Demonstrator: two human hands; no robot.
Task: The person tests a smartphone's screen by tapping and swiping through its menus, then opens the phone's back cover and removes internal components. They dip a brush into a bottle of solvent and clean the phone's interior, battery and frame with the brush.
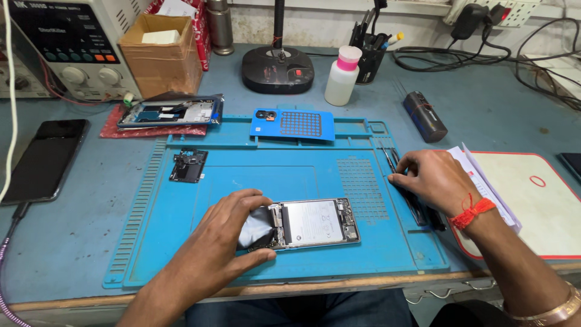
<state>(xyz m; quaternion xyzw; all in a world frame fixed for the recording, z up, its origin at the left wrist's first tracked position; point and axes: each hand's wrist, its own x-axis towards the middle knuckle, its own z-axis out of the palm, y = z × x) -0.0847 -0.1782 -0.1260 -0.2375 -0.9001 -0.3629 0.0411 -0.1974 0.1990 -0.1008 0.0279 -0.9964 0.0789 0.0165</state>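
Blue-grey tabletop [496, 115] carries a blue repair mat [181, 206] at its middle, and on the mat lies an opened phone [315, 223], its back off and its battery showing. The left hand [227, 233] is clamped on the phone's left end, thumb below and fingers curled over the top edge. The right hand [433, 178] rests at the mat's right edge, fingers drawn together on a row of dark tools [417, 209] — whether it grips one cannot be told.

Near the mat's upper left lies a small black circuit part [188, 165]; above it a phone frame [169, 112] on a red bag. A blue back cover [293, 124] sits at the mat's top edge, well clear of both hands. Behind stand a white bottle [341, 77], a lamp base [278, 68] and a cardboard box [158, 51]. A dark phone [45, 157] lies far left, a white pad [535, 206] beneath the right wrist.
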